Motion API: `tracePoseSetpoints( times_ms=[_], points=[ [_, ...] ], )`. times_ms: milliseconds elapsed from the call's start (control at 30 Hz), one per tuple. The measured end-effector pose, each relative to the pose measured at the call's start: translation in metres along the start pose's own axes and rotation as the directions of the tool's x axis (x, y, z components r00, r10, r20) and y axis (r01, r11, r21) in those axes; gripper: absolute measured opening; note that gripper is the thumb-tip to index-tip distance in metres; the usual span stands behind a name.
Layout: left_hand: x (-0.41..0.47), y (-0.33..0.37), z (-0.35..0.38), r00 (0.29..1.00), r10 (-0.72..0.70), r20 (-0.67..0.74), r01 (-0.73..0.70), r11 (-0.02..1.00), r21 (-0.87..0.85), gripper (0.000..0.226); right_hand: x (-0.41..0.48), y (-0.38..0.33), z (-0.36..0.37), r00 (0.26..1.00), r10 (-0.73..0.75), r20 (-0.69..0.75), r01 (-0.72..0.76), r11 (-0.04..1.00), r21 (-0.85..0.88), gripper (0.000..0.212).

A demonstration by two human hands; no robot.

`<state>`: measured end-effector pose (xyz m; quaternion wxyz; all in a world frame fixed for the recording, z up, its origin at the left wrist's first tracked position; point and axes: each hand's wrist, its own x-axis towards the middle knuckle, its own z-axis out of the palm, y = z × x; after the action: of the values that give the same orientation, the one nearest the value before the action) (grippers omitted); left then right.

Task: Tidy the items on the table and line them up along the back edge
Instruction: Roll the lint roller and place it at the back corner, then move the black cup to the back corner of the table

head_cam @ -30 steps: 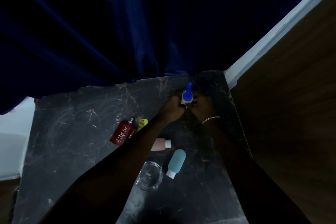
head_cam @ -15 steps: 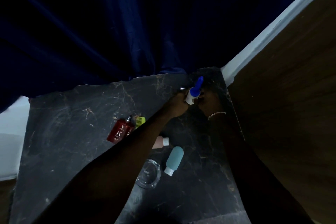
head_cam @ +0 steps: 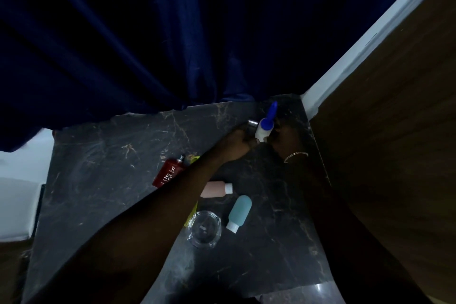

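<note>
Both my hands meet at the back right corner of the dark marble table (head_cam: 103, 170). My left hand (head_cam: 238, 142) and my right hand (head_cam: 286, 137) are closed around a white bottle with a blue nozzle (head_cam: 265, 124), which stands tilted near the back edge. A small silver cylinder (head_cam: 253, 123) shows just left of the bottle, against my left hand. Lying flat mid-table are a red perfume bottle (head_cam: 169, 173), a pink bottle (head_cam: 217, 189), a teal bottle (head_cam: 238, 212) and a clear glass ashtray (head_cam: 204, 229). A yellow-green comb (head_cam: 193, 159) is mostly hidden under my left forearm.
A dark blue curtain (head_cam: 148, 44) hangs along the table's back edge. A brown wooden panel (head_cam: 394, 131) with a pale trim strip borders the right side. A white surface (head_cam: 17, 205) lies beyond the left edge.
Both hands have carried the blue-nozzled bottle further back and right, toward the table's rear corner, and its nozzle now leans to the right. The other items have not moved.
</note>
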<state>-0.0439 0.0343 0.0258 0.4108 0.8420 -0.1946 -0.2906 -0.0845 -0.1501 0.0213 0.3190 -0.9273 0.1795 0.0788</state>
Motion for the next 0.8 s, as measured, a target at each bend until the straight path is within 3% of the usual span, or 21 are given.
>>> tracePoseSetpoints(
  times_ms=[100, 167, 233, 333, 467, 600, 700, 800],
  points=[
    [-0.025, -0.006, -0.012, 0.998, -0.061, -0.004, 0.061, 0.995, 0.074, 0.072, -0.020, -0.002, -0.005, 0.996, -0.069, -0.061, 0.070, 0.997, 0.030, 0.060],
    [-0.038, -0.009, -0.017, 0.997, -0.083, -0.007, 0.083, 0.980, 0.182, 0.082, -0.030, 0.003, -0.006, 0.998, -0.029, -0.056, 0.032, 0.998, 0.051, 0.058],
    [-0.061, -0.009, -0.022, 0.999, -0.037, -0.039, 0.046, 0.955, 0.293, 0.085, -0.048, 0.003, -0.004, 0.997, -0.006, -0.075, 0.008, 1.000, 0.027, 0.056],
    [-0.102, -0.011, -0.031, 0.992, 0.072, -0.106, -0.022, 0.912, 0.410, 0.085, -0.081, -0.002, 0.003, 0.968, -0.144, -0.207, 0.145, 0.989, -0.013, 0.073],
    [-0.162, -0.020, -0.038, 0.968, 0.158, -0.193, -0.030, 0.840, 0.541, 0.086, -0.131, -0.015, 0.021, 0.985, -0.149, -0.089, 0.152, 0.988, 0.027, 0.091],
    [-0.223, -0.041, -0.042, 0.928, 0.135, -0.348, 0.048, 0.880, 0.472, 0.086, -0.176, -0.034, 0.044, 0.974, -0.223, -0.044, 0.221, 0.974, -0.057, 0.090],
    [-0.269, -0.067, -0.038, 0.870, 0.024, -0.493, 0.148, 0.940, 0.307, 0.083, -0.202, -0.053, 0.064, 0.960, -0.281, 0.001, 0.280, 0.959, 0.034, 0.079],
    [-0.306, -0.097, -0.035, 0.849, -0.129, -0.512, 0.225, 0.966, 0.131, 0.089, -0.219, -0.077, 0.087, 0.936, -0.328, 0.127, 0.312, 0.941, 0.130, 0.072]
  ],
)
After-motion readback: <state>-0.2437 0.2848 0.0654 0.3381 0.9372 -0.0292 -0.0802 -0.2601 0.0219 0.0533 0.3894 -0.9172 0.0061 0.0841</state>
